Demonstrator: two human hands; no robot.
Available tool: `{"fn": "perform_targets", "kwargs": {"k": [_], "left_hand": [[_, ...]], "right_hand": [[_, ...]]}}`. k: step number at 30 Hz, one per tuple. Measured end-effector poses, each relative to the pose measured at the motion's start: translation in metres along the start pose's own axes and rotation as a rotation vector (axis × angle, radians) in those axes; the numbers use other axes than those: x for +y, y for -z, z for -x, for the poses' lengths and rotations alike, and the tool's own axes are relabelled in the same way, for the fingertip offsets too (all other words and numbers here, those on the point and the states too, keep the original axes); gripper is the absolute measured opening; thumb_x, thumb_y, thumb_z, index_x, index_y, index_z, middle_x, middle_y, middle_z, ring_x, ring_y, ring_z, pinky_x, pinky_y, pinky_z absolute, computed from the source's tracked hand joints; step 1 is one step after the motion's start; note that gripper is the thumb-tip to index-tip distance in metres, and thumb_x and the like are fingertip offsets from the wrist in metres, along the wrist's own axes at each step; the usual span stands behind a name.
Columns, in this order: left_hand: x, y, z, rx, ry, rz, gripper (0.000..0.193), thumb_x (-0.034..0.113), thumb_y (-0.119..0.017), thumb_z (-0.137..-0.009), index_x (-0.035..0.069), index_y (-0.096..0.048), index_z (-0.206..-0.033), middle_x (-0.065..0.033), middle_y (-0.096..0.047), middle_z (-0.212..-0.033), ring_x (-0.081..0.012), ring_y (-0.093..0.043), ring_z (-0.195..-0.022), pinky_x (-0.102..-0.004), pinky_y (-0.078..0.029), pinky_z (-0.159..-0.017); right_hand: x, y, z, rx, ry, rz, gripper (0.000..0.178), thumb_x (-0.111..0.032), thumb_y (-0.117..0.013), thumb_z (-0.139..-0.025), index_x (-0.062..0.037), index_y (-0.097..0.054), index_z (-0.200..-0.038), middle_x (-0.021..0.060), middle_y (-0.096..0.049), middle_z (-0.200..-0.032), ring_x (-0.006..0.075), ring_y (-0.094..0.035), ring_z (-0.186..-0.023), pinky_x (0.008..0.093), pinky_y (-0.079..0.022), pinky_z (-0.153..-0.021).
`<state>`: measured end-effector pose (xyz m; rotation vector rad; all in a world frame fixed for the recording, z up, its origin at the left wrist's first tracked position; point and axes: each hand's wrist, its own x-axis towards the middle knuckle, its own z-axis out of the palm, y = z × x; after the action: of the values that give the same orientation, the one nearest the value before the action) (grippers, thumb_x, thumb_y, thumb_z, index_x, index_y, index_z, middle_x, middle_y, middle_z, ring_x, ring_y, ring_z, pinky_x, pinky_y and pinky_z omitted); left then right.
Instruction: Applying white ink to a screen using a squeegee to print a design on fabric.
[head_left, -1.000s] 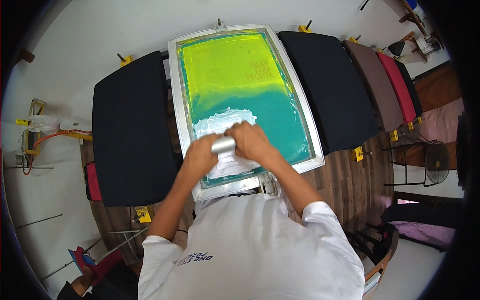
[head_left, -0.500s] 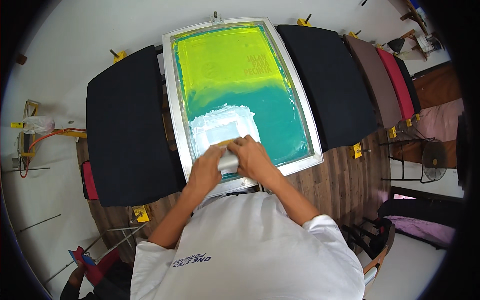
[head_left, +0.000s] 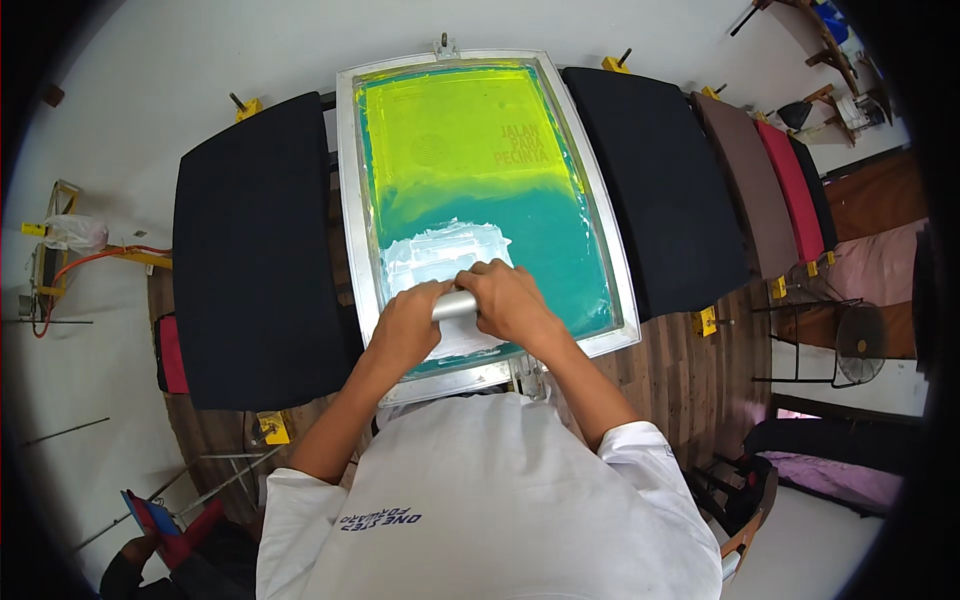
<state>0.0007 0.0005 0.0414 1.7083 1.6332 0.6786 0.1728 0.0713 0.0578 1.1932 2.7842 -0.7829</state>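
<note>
A silver-handled squeegee [head_left: 455, 306] lies across the near part of a screen printing frame [head_left: 615, 270]. My left hand [head_left: 408, 322] is wrapped round its left end, and my right hand [head_left: 507, 302] grips the right end. White ink [head_left: 450, 248] covers the mesh around and beyond the squeegee, with a ragged far edge. The mesh is teal [head_left: 545, 240] in the middle and yellow-green at the far end, where faint lettering shows. My hands hide most of the squeegee's lower edge.
A black padded board [head_left: 250, 250] stands left of the frame, another black board [head_left: 655, 190] right of it. Beyond are a brown board [head_left: 745, 180] and a red board [head_left: 792, 190]. Yellow brackets [head_left: 706, 321] jut near the boards. Another person's hand [head_left: 140, 548] shows at lower left.
Both hands have pushed the squeegee a little away from me over the white ink. Its yellowish edge, visible before, is now mostly hidden. The whole view has shifted slightly.
</note>
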Motion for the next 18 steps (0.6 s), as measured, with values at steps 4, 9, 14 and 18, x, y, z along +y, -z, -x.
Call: {"fn": "perform_targets", "kwargs": {"k": [4,9,14,18], "left_hand": [[-0.017,-0.032,0.031,0.065,-0.092,-0.209,0.068,-0.015,-0.063,-0.068,0.0,-0.056,-0.134,-0.0212,-0.054,-0.139,-0.0372,-0.052,-0.13,-0.0508,-0.04,-0.108],[-0.001,-0.047,0.082,-0.091,-0.026,-0.231,0.07,-0.012,-0.063,-0.071,0.004,-0.054,-0.138,-0.0207,-0.048,-0.145,-0.0359,-0.044,-0.138,-0.0537,-0.031,-0.114],[0.015,-0.013,0.055,-0.26,0.068,-0.059,0.051,-0.004,-0.063,-0.075,0.003,-0.063,-0.125,-0.0179,-0.069,-0.116,-0.0327,-0.063,-0.115,-0.0584,-0.026,-0.114],[0.002,0.003,0.004,-0.125,0.066,-0.156,0.049,-0.005,-0.062,-0.076,0.004,-0.065,-0.124,-0.0173,-0.07,-0.114,-0.0335,-0.064,-0.111,-0.0594,-0.025,-0.114]], "right_hand": [[0.002,-0.028,0.021,0.129,0.058,0.038,0.054,0.002,-0.073,-0.06,-0.0075,-0.059,-0.112,0.0105,-0.06,-0.115,0.0339,-0.058,-0.105,0.0438,-0.054,-0.078],[-0.012,-0.045,0.076,0.03,0.05,-0.016,0.06,0.0,-0.072,-0.064,-0.0074,-0.06,-0.122,0.0139,-0.055,-0.124,0.035,-0.053,-0.113,0.0463,-0.049,-0.082],[-0.01,-0.006,0.053,-0.138,0.024,-0.092,0.043,0.0,-0.069,-0.063,-0.0072,-0.069,-0.105,0.0125,-0.069,-0.099,0.0359,-0.064,-0.094,0.0466,-0.053,-0.081],[0.006,0.008,-0.001,-0.005,0.048,-0.02,0.039,0.0,-0.07,-0.064,-0.009,-0.07,-0.102,0.0112,-0.069,-0.098,0.0355,-0.064,-0.094,0.046,-0.055,-0.077]]}}
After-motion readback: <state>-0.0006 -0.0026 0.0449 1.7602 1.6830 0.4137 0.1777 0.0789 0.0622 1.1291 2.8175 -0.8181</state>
